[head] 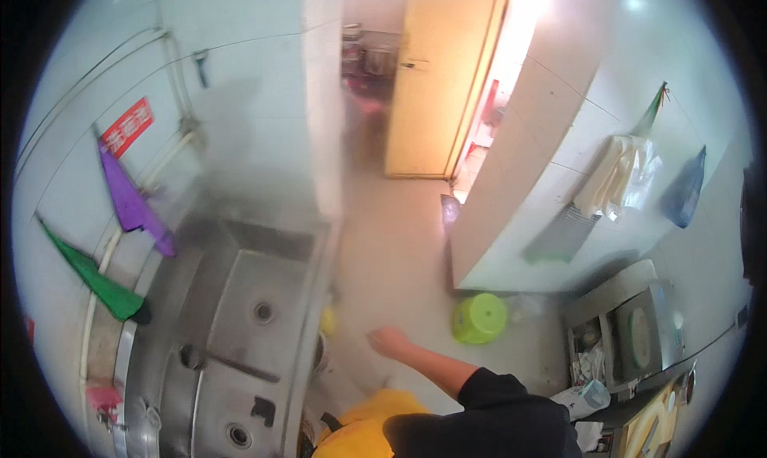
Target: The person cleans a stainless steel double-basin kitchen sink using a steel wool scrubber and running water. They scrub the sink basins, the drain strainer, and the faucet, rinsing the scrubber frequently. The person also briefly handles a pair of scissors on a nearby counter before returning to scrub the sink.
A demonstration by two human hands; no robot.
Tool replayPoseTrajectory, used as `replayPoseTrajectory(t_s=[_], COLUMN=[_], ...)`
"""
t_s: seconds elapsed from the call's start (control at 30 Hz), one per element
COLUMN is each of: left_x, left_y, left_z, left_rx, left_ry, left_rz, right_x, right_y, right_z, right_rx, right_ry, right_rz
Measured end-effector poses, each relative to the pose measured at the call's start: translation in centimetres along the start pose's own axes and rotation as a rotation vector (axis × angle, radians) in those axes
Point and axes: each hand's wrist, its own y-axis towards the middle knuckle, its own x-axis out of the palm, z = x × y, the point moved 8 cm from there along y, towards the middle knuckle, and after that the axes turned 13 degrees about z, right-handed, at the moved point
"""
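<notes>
My right hand (387, 342) hangs over the floor in front of my yellow apron (365, 425), its bare forearm coming out of a black sleeve (494, 392). The fingers look curled, but they are blurred and the palm side is hidden. No object shows in this hand. My left hand is out of view. To the left stands a stainless steel sink (263, 278) with two basins; a small dark thing (263, 410) lies in the nearer basin. A lime-green plastic stool (480, 318) is on the floor at the right.
Ahead, a yellow door (446, 80) stands ajar beyond a doorway. Purple (129, 188) and green (99, 284) cloths hang on the left wall below a red sign (127, 126) bearing writing. Plastic bags (617, 176) hang at right, above an open-fronted cabinet (635, 332).
</notes>
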Motion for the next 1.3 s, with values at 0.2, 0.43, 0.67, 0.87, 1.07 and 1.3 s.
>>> replayPoseTrajectory(t_s=[0.2,0.43,0.67,0.87,1.07,1.3], left_x=[18.5,45.9,68.3,87.6,106.2,121.2], left_y=[3.9,11.4,9.1,4.9,4.3,8.8], left_z=[5.0,-4.2,15.0,30.4,42.3,52.8], left_rx=[-0.001,-1.280,-0.646,-1.102,-1.065,-0.893], left_ry=[0.719,-0.767,-0.542,-0.511,-0.623,-0.622], left_rz=[-0.406,-0.457,-0.826,-0.881,-1.174,-1.094], right_x=[-8.4,-10.5,-12.3,-5.5,4.4,-6.8], right_y=[-3.3,-2.6,0.7,-4.7,-15.4,1.9], right_z=[13.8,24.5,31.3,40.9,46.9,52.9], right_rx=[0.278,0.452,0.701,0.952,1.143,1.363], right_ry=[0.044,0.091,0.149,0.017,-0.097,0.290], right_rz=[0.121,0.210,0.298,-0.021,-0.351,-0.013])
